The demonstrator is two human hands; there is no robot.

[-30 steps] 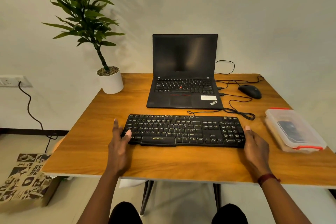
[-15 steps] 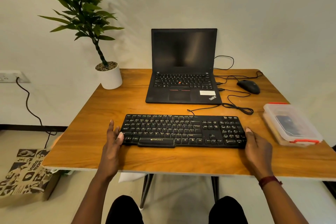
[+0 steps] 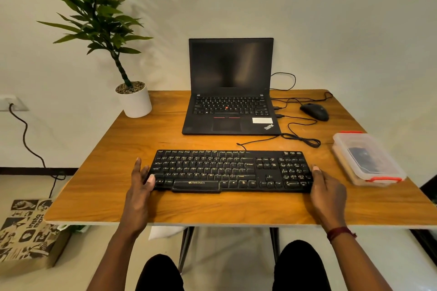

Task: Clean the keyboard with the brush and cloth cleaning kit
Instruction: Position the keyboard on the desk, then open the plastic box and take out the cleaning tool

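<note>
The flat black plastic keyboard (image 3: 233,171) lies on the wooden surface (image 3: 118,172) between both hands, left hand (image 3: 139,186) and right hand (image 3: 327,192) each gripping an end.

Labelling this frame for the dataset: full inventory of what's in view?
keyboard: 1, black, front centre of table
laptop: 1, black, open, behind keyboard
mouse: 1, black, right of laptop
cables: several, black, between laptop, mouse and keyboard
plastic box: 1, clear with red clips, lid on, right of keyboard, dark item inside
potted plant: 1, green in white pot, back left corner
table: 1, wooden
paper bag: 1, brown printed, floor left
wall socket: 1, white, left wall
left hand: at keyboard's left end
right hand: at keyboard's right end, red wristband
</note>
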